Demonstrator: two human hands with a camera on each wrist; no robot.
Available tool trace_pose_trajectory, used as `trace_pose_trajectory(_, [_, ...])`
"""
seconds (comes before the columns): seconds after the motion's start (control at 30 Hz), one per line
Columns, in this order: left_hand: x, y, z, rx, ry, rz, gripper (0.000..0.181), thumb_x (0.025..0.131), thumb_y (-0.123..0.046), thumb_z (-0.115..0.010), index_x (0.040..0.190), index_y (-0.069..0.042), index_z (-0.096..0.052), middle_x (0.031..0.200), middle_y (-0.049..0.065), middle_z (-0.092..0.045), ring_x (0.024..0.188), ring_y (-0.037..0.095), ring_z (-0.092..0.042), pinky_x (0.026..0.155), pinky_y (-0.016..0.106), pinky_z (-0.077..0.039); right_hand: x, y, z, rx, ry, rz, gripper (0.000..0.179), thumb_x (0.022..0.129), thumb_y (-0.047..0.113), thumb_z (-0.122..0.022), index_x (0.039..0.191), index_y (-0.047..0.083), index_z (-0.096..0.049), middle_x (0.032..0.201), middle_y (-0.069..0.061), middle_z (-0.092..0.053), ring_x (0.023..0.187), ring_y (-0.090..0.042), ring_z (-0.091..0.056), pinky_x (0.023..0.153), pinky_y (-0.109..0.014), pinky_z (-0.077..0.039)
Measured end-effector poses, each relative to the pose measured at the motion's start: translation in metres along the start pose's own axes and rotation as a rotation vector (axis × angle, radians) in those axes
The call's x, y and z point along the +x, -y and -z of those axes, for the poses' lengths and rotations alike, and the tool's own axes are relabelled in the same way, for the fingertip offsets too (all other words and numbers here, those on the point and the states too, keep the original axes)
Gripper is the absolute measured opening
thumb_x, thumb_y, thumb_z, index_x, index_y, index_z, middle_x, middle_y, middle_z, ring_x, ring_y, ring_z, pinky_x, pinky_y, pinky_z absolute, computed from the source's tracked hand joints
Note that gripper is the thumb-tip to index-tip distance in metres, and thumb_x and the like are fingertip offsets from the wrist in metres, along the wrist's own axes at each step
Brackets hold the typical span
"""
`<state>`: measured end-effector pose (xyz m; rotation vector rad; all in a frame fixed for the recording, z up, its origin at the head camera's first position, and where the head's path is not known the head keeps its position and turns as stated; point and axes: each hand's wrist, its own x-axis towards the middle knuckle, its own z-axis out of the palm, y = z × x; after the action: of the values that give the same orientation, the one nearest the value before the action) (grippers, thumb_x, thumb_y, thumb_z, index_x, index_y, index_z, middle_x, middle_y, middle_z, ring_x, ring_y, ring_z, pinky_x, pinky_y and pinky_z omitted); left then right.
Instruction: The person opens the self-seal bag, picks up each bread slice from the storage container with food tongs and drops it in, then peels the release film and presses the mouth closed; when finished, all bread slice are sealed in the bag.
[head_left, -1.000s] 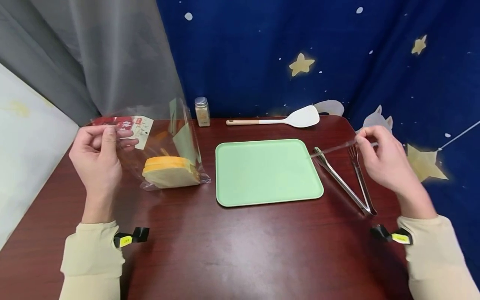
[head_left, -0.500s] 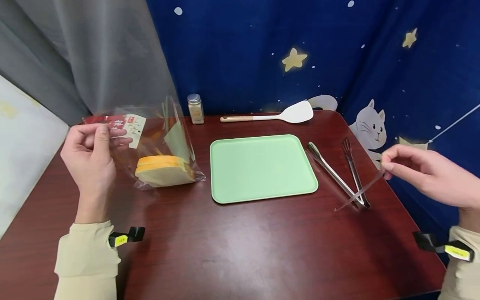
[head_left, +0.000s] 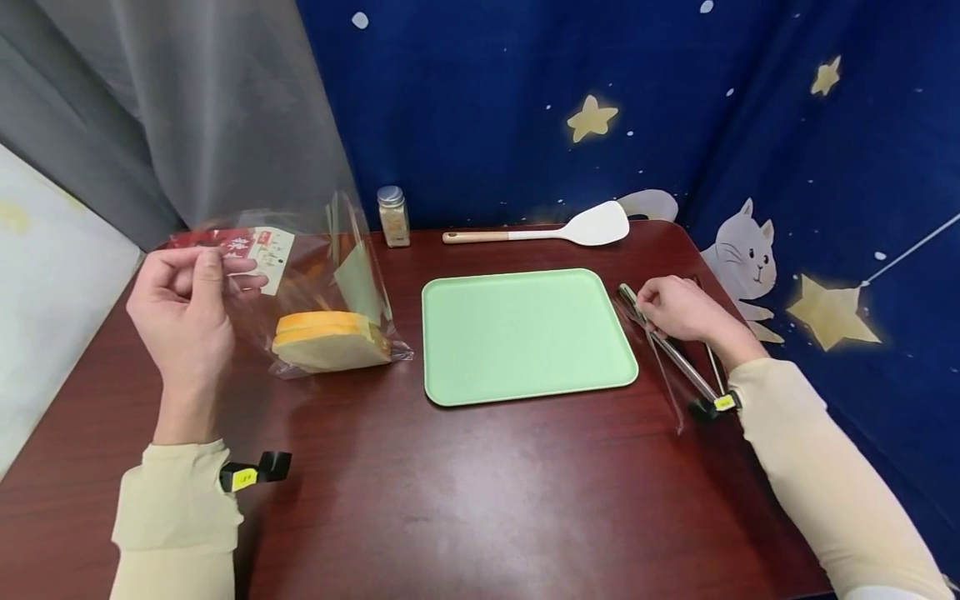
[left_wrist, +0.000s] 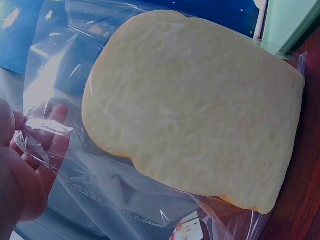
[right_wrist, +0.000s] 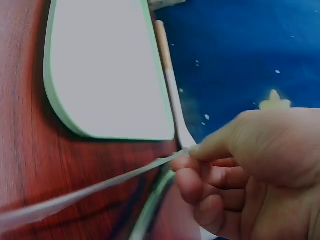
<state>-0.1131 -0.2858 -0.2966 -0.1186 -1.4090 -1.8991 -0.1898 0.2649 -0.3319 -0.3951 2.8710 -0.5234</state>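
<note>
My left hand [head_left: 183, 321] pinches the top edge of a clear plastic bag [head_left: 356, 275] between thumb and index finger, the other fingers loosely spread. Inside the bag stand thick slices of bread [head_left: 330, 346] on the table; the left wrist view shows one broad pale bread face [left_wrist: 195, 105] through the film. On the right, my right hand [head_left: 678, 310] pinches one end of a thin clear plastic strip [right_wrist: 100, 187] that trails down toward the table. Below that hand lie metal tongs [head_left: 690, 367], partly covered by the hand and wrist.
A pale green tray [head_left: 525, 337] lies mid-table. Behind it rests a white spatula [head_left: 600, 225] with a wooden handle end. A small glass jar [head_left: 394, 218] with a metal lid stands at the back edge. Grey and blue curtains hang behind the dark red table [head_left: 450, 492].
My right hand swung out past the table's right edge with the strip, then came back left over the tongs, still pinching it. The left hand and the bag have hardly moved.
</note>
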Motion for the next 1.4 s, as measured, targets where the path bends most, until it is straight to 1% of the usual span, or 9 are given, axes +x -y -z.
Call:
trace_pose_trajectory(0.2, [0.0, 0.004, 0.001, -0.001, -0.006, 0.008, 0.014, 0.097, -0.001, -0.072, 0.105, 0.008, -0.066, 0.085, 0.017, -0.08, 0.064, 0.02, -0.078, 0.063, 0.025, -0.062, 0.017, 0.005, -0.01, -0.041, -0.069, -0.017, 0.021, 0.104, 0.01, -0.055, 0.096, 0.001, -0.072, 0.067, -0.003, -0.071, 0.057, -0.015, -0.063, 0.066, -0.033, -0.048])
trace_pose_trajectory(0.47, [0.002, 0.006, 0.002, 0.029, -0.006, -0.027, 0.012, 0.098, -0.001, -0.071, 0.106, 0.007, -0.068, 0.087, 0.017, -0.081, 0.065, 0.02, -0.077, 0.065, 0.025, -0.063, 0.019, 0.009, -0.011, -0.102, -0.144, 0.007, 0.025, 0.102, 0.01, -0.058, 0.086, 0.008, -0.077, 0.066, -0.002, -0.07, 0.068, -0.024, -0.065, 0.067, -0.037, -0.045])
trace_pose_trajectory(0.6, [0.001, 0.006, 0.002, 0.008, -0.004, -0.025, 0.012, 0.098, 0.0, -0.071, 0.106, 0.008, -0.068, 0.086, 0.018, -0.08, 0.064, 0.02, -0.077, 0.065, 0.025, -0.063, 0.016, 0.014, -0.006, -0.103, -0.235, -0.004, 0.019, 0.101, 0.011, -0.061, 0.096, 0.002, -0.078, 0.081, -0.011, -0.075, 0.073, -0.03, -0.064, 0.069, -0.043, -0.049])
trace_pose_trajectory(0.7, [0.001, 0.008, 0.004, 0.045, 0.017, -0.077, 0.011, 0.099, -0.003, -0.071, 0.106, 0.006, -0.07, 0.088, 0.021, -0.08, 0.065, 0.02, -0.078, 0.065, 0.026, -0.063, 0.011, 0.021, -0.002, -0.079, -0.323, 0.007, 0.02, 0.1, 0.009, -0.062, 0.105, -0.002, -0.078, 0.089, -0.018, -0.075, 0.074, -0.032, -0.062, 0.066, -0.042, -0.047])
trace_pose_trajectory(0.77, [0.002, 0.009, 0.005, 0.072, 0.027, -0.107, 0.012, 0.099, -0.006, -0.071, 0.106, 0.004, -0.071, 0.089, 0.022, -0.08, 0.065, 0.021, -0.078, 0.065, 0.027, -0.063, 0.008, 0.028, 0.001, -0.061, -0.379, 0.03, 0.021, 0.1, 0.009, -0.061, 0.107, -0.002, -0.077, 0.087, -0.018, -0.075, 0.072, -0.031, -0.061, 0.064, -0.039, -0.043])
trace_pose_trajectory(0.9, [0.001, 0.007, 0.001, 0.019, 0.02, -0.062, 0.013, 0.098, -0.003, -0.072, 0.106, 0.007, -0.068, 0.088, 0.022, -0.08, 0.065, 0.021, -0.077, 0.066, 0.027, -0.063, 0.004, 0.052, 0.006, -0.009, -0.427, 0.083, 0.02, 0.101, 0.013, -0.063, 0.107, 0.002, -0.079, 0.089, -0.015, -0.077, 0.077, -0.03, -0.066, 0.069, -0.041, -0.048])
trace_pose_trajectory(1.03, [-0.001, 0.002, 0.0, -0.03, 0.009, -0.023, 0.013, 0.098, 0.002, -0.071, 0.106, 0.009, -0.066, 0.089, 0.019, -0.08, 0.065, 0.021, -0.078, 0.067, 0.027, -0.063, 0.013, 0.086, 0.004, 0.093, -0.401, 0.178, 0.019, 0.102, 0.017, -0.066, 0.107, 0.006, -0.08, 0.091, -0.011, -0.079, 0.076, -0.026, -0.069, 0.072, -0.037, -0.05])
trace_pose_trajectory(1.23, [-0.002, 0.0, 0.002, -0.009, 0.021, -0.043, 0.01, 0.099, 0.001, -0.07, 0.106, 0.007, -0.067, 0.089, 0.016, -0.081, 0.066, 0.02, -0.078, 0.067, 0.027, -0.063, 0.031, 0.146, -0.013, 0.364, -0.34, 0.321, 0.015, 0.097, 0.019, -0.076, 0.108, 0.01, -0.081, 0.092, -0.005, -0.08, 0.077, -0.015, -0.069, 0.069, -0.024, -0.05])
trace_pose_trajectory(1.4, [0.0, 0.003, 0.003, -0.003, 0.035, -0.05, 0.011, 0.099, -0.001, -0.071, 0.106, 0.007, -0.066, 0.088, 0.017, -0.081, 0.066, 0.02, -0.078, 0.066, 0.027, -0.063, 0.045, 0.208, -0.03, 0.598, -0.347, 0.45, 0.02, 0.093, 0.018, -0.081, 0.111, 0.009, -0.081, 0.103, -0.007, -0.081, 0.088, -0.014, -0.072, 0.076, -0.024, -0.055])
